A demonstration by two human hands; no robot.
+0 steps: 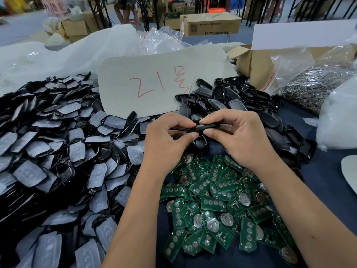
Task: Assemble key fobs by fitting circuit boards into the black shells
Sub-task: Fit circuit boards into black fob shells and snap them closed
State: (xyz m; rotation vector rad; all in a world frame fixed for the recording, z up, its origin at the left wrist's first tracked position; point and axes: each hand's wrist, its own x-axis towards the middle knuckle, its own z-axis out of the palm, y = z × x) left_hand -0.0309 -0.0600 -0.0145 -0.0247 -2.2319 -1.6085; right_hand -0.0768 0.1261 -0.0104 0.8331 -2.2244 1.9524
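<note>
A black key fob shell (201, 128) is held edge-on above the table between both hands. My left hand (166, 140) pinches its left end with thumb and fingers. My right hand (237, 136) pinches its right end the same way. Whether a board sits inside it is hidden. Below the hands lies a heap of green circuit boards (218, 207), some with round coin cells. A pile of empty black shells (241, 105) lies behind the hands. At the left spreads a big pile of black shell halves with grey button pads (54, 151).
A grey card with red writing (154, 84) leans at the back centre. A cardboard box (255, 64) and a clear bag of metal rings (313, 84) stand at the right, with a white bag (340, 120) beside them. Plastic bags (77, 49) lie behind.
</note>
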